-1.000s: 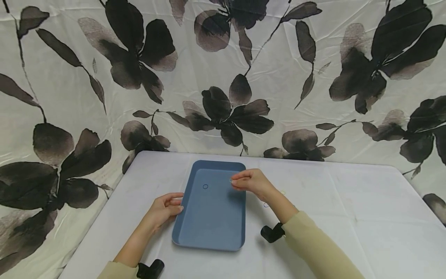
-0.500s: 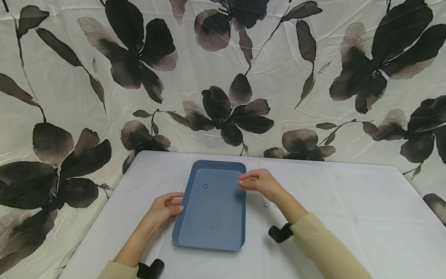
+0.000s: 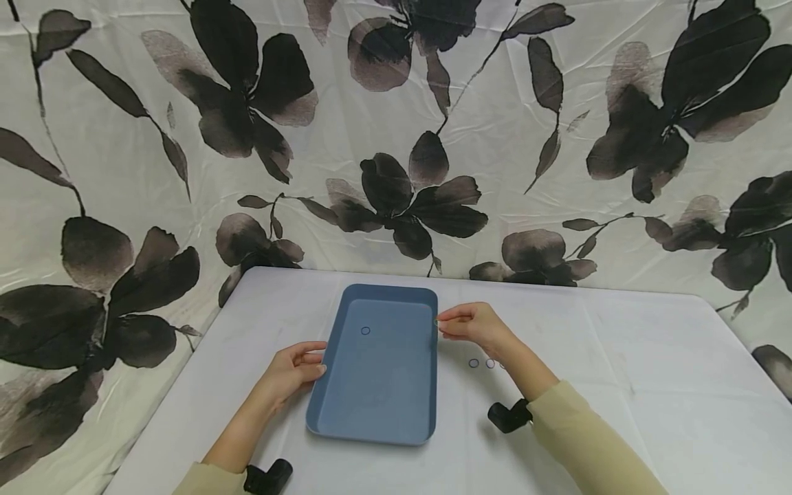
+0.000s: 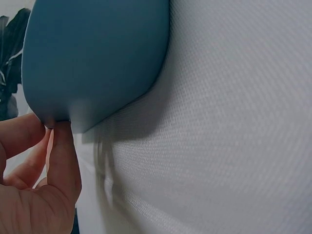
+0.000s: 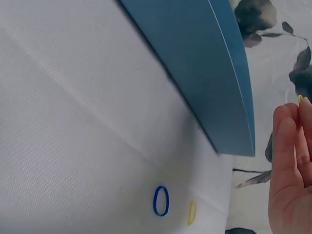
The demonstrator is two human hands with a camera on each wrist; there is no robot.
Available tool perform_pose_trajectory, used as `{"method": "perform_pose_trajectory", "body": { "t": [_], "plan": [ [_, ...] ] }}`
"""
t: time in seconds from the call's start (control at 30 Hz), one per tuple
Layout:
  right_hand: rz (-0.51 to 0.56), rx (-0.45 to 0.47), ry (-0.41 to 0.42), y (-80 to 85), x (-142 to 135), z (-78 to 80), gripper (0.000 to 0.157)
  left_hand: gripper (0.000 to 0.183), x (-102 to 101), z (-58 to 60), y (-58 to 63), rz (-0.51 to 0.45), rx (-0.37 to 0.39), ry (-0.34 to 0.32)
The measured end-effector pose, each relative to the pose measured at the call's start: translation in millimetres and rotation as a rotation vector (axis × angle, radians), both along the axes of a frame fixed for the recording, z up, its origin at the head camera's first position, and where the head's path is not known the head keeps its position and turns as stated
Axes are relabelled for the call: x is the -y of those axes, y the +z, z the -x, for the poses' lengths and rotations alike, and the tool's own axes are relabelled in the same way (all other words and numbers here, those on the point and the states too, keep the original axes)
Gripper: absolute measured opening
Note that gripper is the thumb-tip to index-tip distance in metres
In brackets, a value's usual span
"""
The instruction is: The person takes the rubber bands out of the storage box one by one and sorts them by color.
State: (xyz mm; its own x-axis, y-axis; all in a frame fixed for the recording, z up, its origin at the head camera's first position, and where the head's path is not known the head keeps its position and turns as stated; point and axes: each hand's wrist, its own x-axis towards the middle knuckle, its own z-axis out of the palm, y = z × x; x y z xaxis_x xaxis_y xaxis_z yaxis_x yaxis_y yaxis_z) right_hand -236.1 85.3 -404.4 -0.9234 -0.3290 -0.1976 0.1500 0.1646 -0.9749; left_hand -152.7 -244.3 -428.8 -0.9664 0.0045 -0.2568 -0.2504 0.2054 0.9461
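A shallow blue tray lies on the white-covered table. My left hand holds its left edge; in the left wrist view the thumb and fingers pinch the rim. A small dark blue ring, thin like a rubber band, lies inside the tray toward the upper left. My right hand is just past the tray's right rim, pinching a small yellow ring between thumb and fingertips. Below that hand, a blue ring and a purplish ring lie in a row, another partly hidden by the wrist.
In the right wrist view a blue ring and a yellow ring lie on the white cloth. Black wrist devices hang at both sleeves. A floral curtain stands behind the table's far edge.
My right hand has moved right, from over the tray to just outside its right rim, still pinching the small ring. More rings on the table now show. The left hand and tray stayed put.
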Motion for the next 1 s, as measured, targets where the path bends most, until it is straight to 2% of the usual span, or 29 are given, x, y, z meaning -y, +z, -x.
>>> {"method": "perform_pose_trajectory", "body": {
  "t": [0.47,1.0],
  "plan": [
    [0.038,0.020,-0.034,-6.8,-17,-1.7,0.029,0.050,0,1.2,-1.6,-0.011,0.001,-0.011],
    [0.009,0.010,-0.054,-7.4,-35,-1.2,0.034,0.050,-1,1.1,-1.1,-0.006,-0.001,0.007]
  ]
}}
